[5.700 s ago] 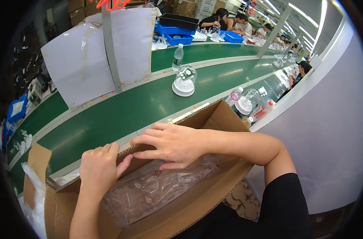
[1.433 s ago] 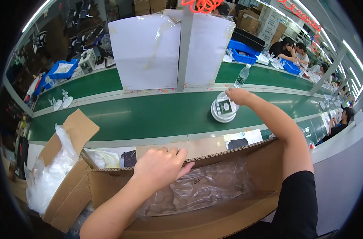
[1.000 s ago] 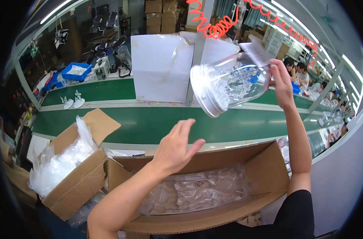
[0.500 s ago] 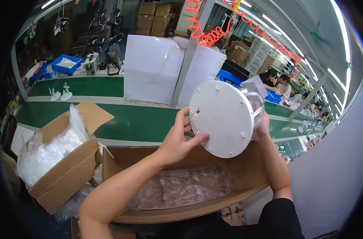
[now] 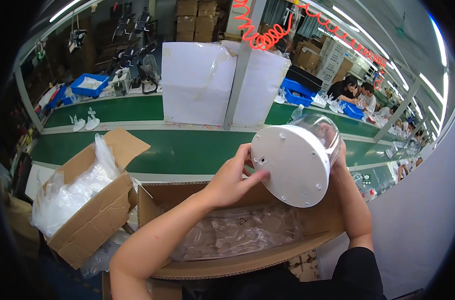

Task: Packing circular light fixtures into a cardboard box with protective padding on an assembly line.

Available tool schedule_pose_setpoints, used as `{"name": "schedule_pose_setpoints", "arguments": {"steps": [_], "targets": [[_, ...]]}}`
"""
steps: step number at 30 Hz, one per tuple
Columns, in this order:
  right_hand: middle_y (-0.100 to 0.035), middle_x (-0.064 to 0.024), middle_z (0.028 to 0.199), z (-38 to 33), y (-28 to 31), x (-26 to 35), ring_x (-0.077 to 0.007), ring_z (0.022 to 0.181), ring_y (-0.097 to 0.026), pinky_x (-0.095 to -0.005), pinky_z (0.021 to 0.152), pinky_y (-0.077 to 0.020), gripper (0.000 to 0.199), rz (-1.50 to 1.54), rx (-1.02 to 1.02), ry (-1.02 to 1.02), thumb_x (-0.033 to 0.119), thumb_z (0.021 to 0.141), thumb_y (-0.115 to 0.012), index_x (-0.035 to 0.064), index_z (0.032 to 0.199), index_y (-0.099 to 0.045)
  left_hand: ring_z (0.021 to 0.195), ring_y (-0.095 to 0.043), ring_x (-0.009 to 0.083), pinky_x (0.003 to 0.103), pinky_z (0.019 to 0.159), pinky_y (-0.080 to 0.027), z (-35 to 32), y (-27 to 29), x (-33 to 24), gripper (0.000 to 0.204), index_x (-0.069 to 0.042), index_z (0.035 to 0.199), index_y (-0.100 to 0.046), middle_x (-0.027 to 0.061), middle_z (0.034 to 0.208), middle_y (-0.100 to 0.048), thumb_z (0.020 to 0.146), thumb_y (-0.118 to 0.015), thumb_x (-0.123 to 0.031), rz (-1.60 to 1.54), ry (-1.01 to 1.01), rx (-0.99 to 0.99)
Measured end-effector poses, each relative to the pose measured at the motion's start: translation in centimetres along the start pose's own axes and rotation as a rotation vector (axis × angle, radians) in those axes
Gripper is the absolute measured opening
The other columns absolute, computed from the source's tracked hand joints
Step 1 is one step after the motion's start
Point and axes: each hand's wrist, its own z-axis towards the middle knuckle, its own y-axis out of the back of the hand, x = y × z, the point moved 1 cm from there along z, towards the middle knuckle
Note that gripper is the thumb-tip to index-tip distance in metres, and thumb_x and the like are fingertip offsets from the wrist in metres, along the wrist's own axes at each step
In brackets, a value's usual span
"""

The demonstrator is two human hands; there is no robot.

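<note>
A clear dome (image 5: pixel 315 125) on a round white base (image 5: pixel 293 170) is held up above an open cardboard box, its flat underside facing me. Small bumps and a small slot mark that underside. My left hand (image 5: pixel 236 176) pinches the base's left rim, thumb on the underside and fingers behind. My right hand (image 5: pixel 340 153) is closed around the dome's far right side, and most of its fingers are hidden behind the clear wall. Below, the large cardboard box (image 5: pixel 207 270) holds clear plastic wrapping (image 5: pixel 242 232) over rounded shapes.
At the left, a smaller carton (image 5: pixel 90 225) is stuffed with plastic bags. Beyond runs a green bench (image 5: pixel 197 150) with white figurines (image 5: pixel 91 120), blue bins (image 5: pixel 90 86) and upright white panels (image 5: pixel 197 82). A red coiled hose (image 5: pixel 267 37) hangs overhead. Co-workers (image 5: pixel 345 90) sit far right.
The dome and base have come down and tilted, so more of the clear dome shows above the base. Both hands keep their hold. The whole view has shifted slightly.
</note>
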Motion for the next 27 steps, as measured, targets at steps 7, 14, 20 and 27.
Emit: {"name": "schedule_pose_setpoints", "arguments": {"steps": [7, 14, 20, 27], "targets": [[-0.058, 0.0056, 0.089, -2.4, -3.0, 4.9, -0.0011, 0.066, -0.047, -0.0181, 0.05, -0.0325, 0.035, -0.318, 0.19, 0.352, 0.038, 0.115, -0.046, 0.0083, 0.124, -0.062, 0.152, -0.037, 0.0277, 0.043, 0.126, -0.026, 0.1, 1.2, -1.1, 0.109, -0.001, 0.163, -0.03, 0.0145, 0.164, -0.04, 0.088, -0.075, -0.065, 0.014, -0.224, 0.085], [-0.05, -0.0025, 0.109, -6.1, -5.6, 9.5, -0.0096, 0.094, -0.045, -0.0224, 0.085, -0.037, 0.045, -0.692, 0.41, 0.755, 0.04, 0.114, -0.046, -0.0021, 0.124, -0.059, 0.152, -0.037, 0.0417, 0.048, 0.125, -0.029, -0.4, -0.5, -2.4, 0.136, 0.005, 0.162, -0.025, 0.0297, 0.16, -0.038, 0.065, -0.097, -0.058, 0.368, -0.329, 0.146], [-0.051, -0.0032, 0.101, -9.6, -7.0, 10.7, -0.0105, 0.087, -0.045, -0.0234, 0.079, -0.0377, 0.049, -0.811, 0.393, 0.76, 0.044, 0.112, -0.051, -0.0026, 0.117, -0.062, 0.149, -0.04, 0.0448, 0.055, 0.122, -0.031, -1.3, -3.1, -2.8, 0.149, 0.011, 0.162, -0.016, 0.0315, 0.16, -0.037, 0.062, -0.095, -0.065, 0.651, -0.346, 0.136], [-0.063, -0.0134, 0.103, -10.8, -7.4, 10.4, -0.0184, 0.082, -0.062, -0.0301, 0.071, -0.0502, 0.051, -0.938, 0.396, 0.896, 0.048, 0.11, -0.051, -0.0011, 0.116, -0.065, 0.146, -0.044, 0.045, 0.058, 0.121, -0.03, -1.3, -2.4, -1.3, 0.154, 0.011, 0.162, -0.012, 0.0319, 0.16, -0.037, 0.059, -0.096, -0.066, 0.788, -0.452, 0.175]]}}
